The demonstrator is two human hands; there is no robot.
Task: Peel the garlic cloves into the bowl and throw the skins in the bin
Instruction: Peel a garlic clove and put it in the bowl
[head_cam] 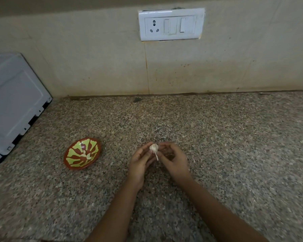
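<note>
A white garlic bulb (153, 148) with a thin stalk pointing down is held above the counter between both hands. My left hand (139, 163) grips it from the left with thumb and fingertips. My right hand (173, 160) curls around it from the right. To the left on the counter stands a small brown bowl (72, 160) with yellow-green markings, and a few peeled pale cloves (85, 155) lie in its middle. No bin is in view.
A speckled granite counter (217, 145) runs to a beige tiled wall with a white socket and switch plate (171, 24). A grey-white appliance (12, 102) stands at the left edge, close behind the bowl.
</note>
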